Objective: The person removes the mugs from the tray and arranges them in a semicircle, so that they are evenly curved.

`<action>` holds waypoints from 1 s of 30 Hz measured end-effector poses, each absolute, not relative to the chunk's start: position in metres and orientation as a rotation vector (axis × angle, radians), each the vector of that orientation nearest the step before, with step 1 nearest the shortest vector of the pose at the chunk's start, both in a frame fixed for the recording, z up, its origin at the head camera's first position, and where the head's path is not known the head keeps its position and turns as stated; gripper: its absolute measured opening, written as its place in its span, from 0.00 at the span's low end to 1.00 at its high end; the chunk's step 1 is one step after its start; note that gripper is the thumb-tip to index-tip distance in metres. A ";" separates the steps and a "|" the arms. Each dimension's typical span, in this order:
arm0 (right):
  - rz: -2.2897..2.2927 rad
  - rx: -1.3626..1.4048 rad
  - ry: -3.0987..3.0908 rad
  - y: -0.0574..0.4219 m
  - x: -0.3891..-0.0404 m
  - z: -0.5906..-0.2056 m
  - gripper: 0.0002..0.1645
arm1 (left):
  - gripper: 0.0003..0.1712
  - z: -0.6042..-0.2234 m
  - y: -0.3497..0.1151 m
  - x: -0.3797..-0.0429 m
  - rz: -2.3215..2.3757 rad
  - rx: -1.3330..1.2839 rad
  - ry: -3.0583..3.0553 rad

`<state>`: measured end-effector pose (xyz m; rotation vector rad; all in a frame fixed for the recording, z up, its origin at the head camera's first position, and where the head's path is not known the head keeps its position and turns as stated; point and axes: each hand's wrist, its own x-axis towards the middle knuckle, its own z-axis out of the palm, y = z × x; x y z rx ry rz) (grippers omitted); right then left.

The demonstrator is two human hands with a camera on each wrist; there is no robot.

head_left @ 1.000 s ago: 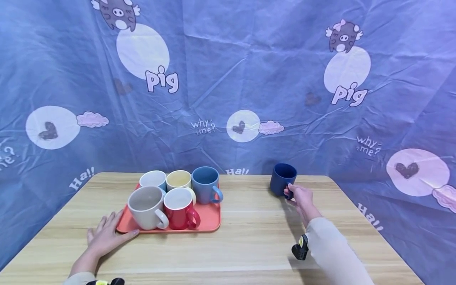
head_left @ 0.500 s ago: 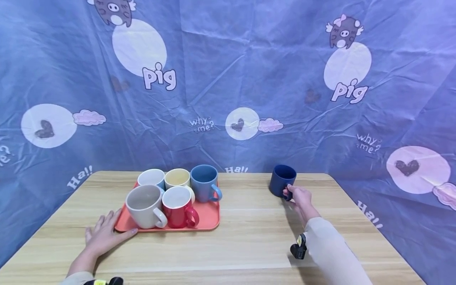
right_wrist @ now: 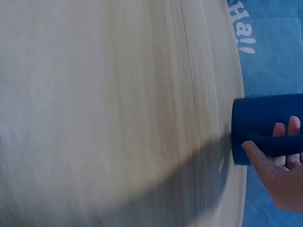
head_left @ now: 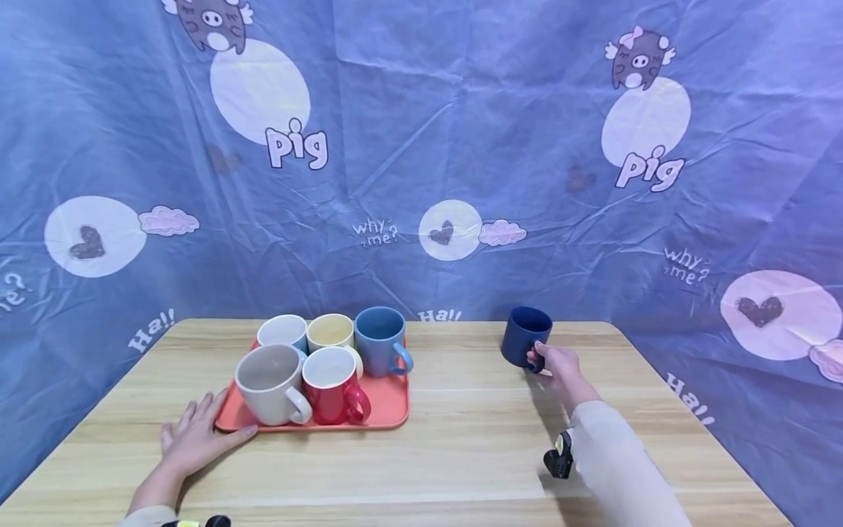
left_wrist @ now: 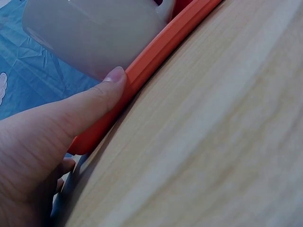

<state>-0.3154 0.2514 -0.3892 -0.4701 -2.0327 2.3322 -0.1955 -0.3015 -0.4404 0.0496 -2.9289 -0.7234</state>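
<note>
At the back right of the table, in the head view, my right hand (head_left: 560,368) pinches the handle of a dark blue mug (head_left: 516,344). The mug stands upright with its mouth up; in the right wrist view thumb and fingers close around the handle. My left hand (head_left: 192,440) lies at the near left corner of a coral-red tray (head_left: 390,410), fingers spread along its side. Its thumb (left_wrist: 102,92) touches the front rim. On the tray are a light grey mug (head_left: 266,388) and a red mug (head_left: 325,399) in front.
Behind them on the tray stand a white-lined mug (head_left: 283,333), a pale yellow mug (head_left: 331,333) and a medium blue mug (head_left: 378,355). The wooden table (head_left: 461,439) ends at a blue printed cloth (head_left: 395,146) hanging behind it and along both sides.
Against the table's far edge, the dark blue mug and my right hand sit slightly lower than one second ago. My left hand and the tray stay put.
</note>
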 end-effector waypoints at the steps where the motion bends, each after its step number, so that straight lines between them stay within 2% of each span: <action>1: 2.328 -0.469 -2.067 0.252 -0.315 -0.388 0.05 | 0.55 -0.440 -0.301 -0.195 -0.722 0.050 -2.927; 5: 2.222 -0.417 -2.271 0.257 -0.311 -0.379 0.06 | 0.55 -0.440 -0.301 -0.195 -0.718 0.048 -2.922; 11: 1.922 -0.318 -2.512 0.258 -0.298 -0.357 0.26 | 0.55 -0.441 -0.302 -0.195 -0.723 0.046 -2.929; 18: 1.803 -0.223 -2.646 0.262 -0.296 -0.334 0.35 | 0.55 -0.438 -0.303 -0.194 -0.724 0.046 -2.931; 24: 1.715 -0.110 -2.682 0.253 -0.296 -0.318 0.35 | 0.56 -0.437 -0.303 -0.194 -0.719 0.057 -2.935; 30: 1.660 -0.038 -2.575 0.225 -0.288 -0.313 0.29 | 0.56 -0.436 -0.300 -0.194 -0.739 0.068 -2.940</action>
